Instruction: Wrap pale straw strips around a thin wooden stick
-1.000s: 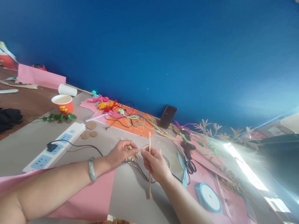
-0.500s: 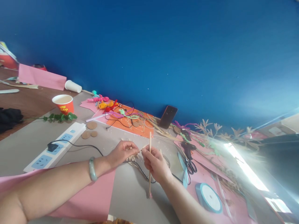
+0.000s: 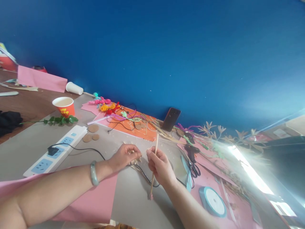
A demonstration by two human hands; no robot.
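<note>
My right hand [image 3: 162, 165] is closed around a thin pale wooden stick [image 3: 156, 144]. The stick stands nearly upright, leaning a little right at the top, with a pinkish lump at its lower end. To its left, my left hand [image 3: 125, 157] has thumb and fingers pinched together; whatever they hold is too small to make out. Below and behind those fingers lies a bunch of pale straw-like strips [image 3: 135, 161], partly hidden by the hand. A small gap separates the two hands. A jade-coloured bangle [image 3: 94, 173] circles my left wrist.
A white power strip [image 3: 57, 152] with a black cable lies left, near a red paper cup [image 3: 64, 107] and cork discs [image 3: 93, 128]. A phone [image 3: 171, 119] leans on the blue wall. Right are a glue gun [image 3: 191, 152], scissors [image 3: 195, 170] and a ribbon spool [image 3: 213, 202].
My right hand has shifted slightly right, away from the left hand, and the stick has tilted, its top to the right and lower end to the left. My left hand stays nearly still.
</note>
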